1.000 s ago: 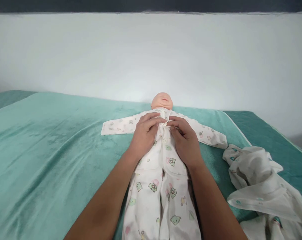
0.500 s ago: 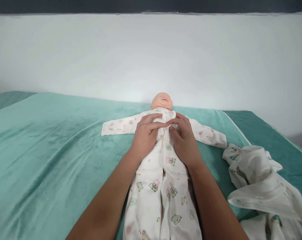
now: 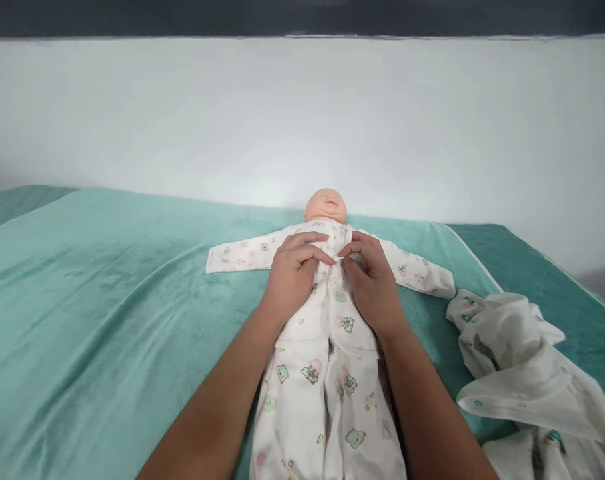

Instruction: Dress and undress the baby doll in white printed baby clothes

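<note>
A baby doll [image 3: 326, 205] lies on its back, head toward the wall. It wears a white printed long-sleeved baby top [image 3: 302, 327] with buttons down the front and matching printed pants [image 3: 292, 393]. Both sleeves stretch out to the sides. On the chest, my left hand [image 3: 295, 273] pinches the front edge of the top with thumb and index finger. Opposite it, my right hand [image 3: 375, 277] grips the other front edge, fingertips close to the left ones. A button [image 3: 333, 283] shows just below my fingers. What lies right between the fingertips is partly hidden.
The doll rests on a teal plush blanket [image 3: 132, 320] with wrinkles on the left. Crumpled white printed baby clothing [image 3: 517, 360] lies at the right, near the end of the doll's sleeve. Behind the doll's head stands a white wall [image 3: 302, 120].
My fingertips have drawn slightly apart and now pinch the edges of the top at the chest. The view has tilted a little; the doll and the crumpled clothing stay in place.
</note>
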Demonstrator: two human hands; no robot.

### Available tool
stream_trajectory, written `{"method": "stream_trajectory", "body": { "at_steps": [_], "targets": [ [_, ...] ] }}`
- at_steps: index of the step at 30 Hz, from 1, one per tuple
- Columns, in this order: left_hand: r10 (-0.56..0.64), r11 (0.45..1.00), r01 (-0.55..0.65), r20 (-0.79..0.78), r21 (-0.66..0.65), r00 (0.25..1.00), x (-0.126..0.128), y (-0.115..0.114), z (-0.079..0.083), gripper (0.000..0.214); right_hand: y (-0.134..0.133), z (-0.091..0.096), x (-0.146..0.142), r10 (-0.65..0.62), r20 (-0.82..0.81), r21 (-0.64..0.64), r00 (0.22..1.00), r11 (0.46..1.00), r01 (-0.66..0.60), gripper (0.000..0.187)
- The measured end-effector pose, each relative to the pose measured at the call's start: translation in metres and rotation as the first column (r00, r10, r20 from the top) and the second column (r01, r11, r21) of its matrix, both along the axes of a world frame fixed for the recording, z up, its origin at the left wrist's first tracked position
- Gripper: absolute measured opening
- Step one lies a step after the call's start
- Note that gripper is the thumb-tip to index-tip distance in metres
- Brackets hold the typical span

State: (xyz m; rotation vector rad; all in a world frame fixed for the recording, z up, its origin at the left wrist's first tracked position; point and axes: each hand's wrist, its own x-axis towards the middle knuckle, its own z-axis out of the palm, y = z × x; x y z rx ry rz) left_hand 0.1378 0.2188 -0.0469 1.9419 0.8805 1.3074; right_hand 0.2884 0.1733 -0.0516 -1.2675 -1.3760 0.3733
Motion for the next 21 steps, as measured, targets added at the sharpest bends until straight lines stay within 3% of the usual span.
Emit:
{"method": "stream_trajectory", "body": {
  "at_steps": [6,10,13,16,21],
  "targets": [
    [0.02,0.999,-0.019,0.026,-0.049,0.999,-0.001,-0.003,0.001,0.029,-0.005,0.003,-0.001,-0.132,-0.143,0.096,0.981,0.985,0.147,0.012],
    [-0.135,0.986,0.122,-0.125,-0.11,0.983,-0.013,-0.006,0.013,0.027,-0.013,0.013,-0.001,-0.017,0.001,-0.024,1.0,1.0,0.017,0.041],
    [-0.298,0.947,0.259,-0.209,-0.192,0.932,-0.024,-0.006,0.021,0.023,-0.016,0.016,-0.001,0.06,0.073,-0.073,0.996,0.996,-0.055,0.046],
    [-0.368,0.916,0.313,-0.215,-0.251,0.905,-0.029,-0.004,0.022,0.012,-0.015,0.015,-0.004,0.001,0.115,-0.071,0.993,0.997,0.007,0.046],
    [-0.35,0.924,0.3,-0.209,-0.237,0.913,-0.027,-0.002,0.016,0.009,-0.014,0.015,-0.009,-0.138,0.213,-0.028,0.967,0.989,0.147,0.046]
  ]
}}
